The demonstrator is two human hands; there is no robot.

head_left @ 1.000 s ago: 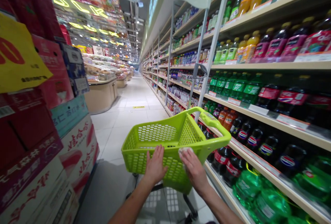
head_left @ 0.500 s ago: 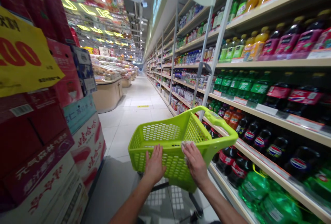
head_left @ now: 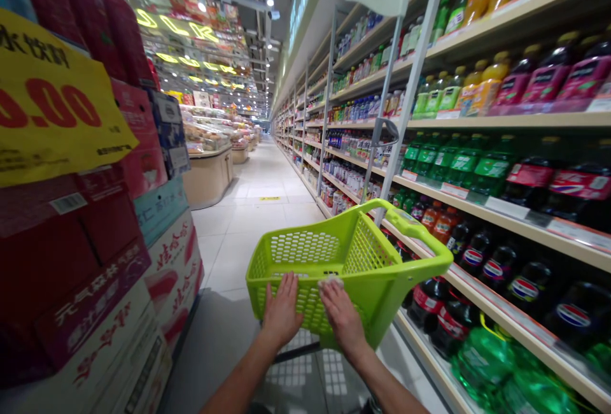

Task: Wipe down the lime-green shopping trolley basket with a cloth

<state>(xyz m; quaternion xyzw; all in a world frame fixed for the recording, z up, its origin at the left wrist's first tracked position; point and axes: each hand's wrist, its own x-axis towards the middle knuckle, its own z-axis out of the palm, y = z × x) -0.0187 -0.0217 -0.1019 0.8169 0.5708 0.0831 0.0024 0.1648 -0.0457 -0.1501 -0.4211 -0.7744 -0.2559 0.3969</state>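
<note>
L hand (head_left: 282,312) flat, fingers apart, on green basket (head_left: 382,274) | R hand (head_left: 341,318) on white cloth (head_left: 329,282), grip unclear

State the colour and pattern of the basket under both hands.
The basket is bright lime green with perforated mesh walls, clearest in the head view.

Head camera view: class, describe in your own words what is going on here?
A person in a supermarket aisle has both hands on the near wall of a lime-green perforated plastic basket trolley. The left hand lies flat on it; the right hand presses a small whitish cloth near its rim. Drink-bottle shelves run alongside on the right.
</note>
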